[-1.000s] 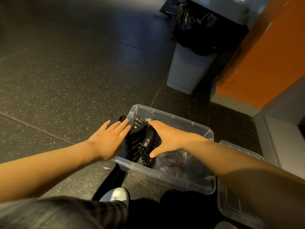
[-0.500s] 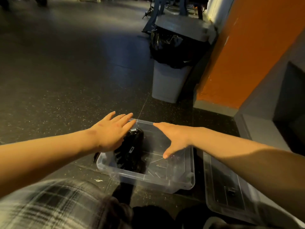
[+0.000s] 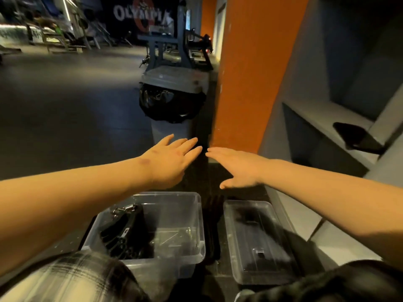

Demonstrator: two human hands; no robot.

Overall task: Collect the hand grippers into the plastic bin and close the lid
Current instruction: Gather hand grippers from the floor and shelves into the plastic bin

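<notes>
A clear plastic bin (image 3: 197, 253) stands on the dark floor in front of my knees. Black hand grippers (image 3: 124, 234) with metal springs lie stacked against its left wall. The bin's clear lid (image 3: 259, 245) lies flat on the floor just right of it. My left hand (image 3: 170, 160) and my right hand (image 3: 237, 166) are both held out in the air above and beyond the bin, fingers straight, palms down, fingertips almost meeting. Neither hand holds or touches anything.
A grey trash can (image 3: 172, 97) with a black liner stands ahead beside an orange pillar (image 3: 250, 73). On the right is a grey ledge with a black phone (image 3: 355, 136) on it. Gym equipment stands at the far end of the floor.
Both hands have lifted out of the bin and away from the grippers, and now hover beyond it. The view has tilted upward, so the bin sits lower in frame.
</notes>
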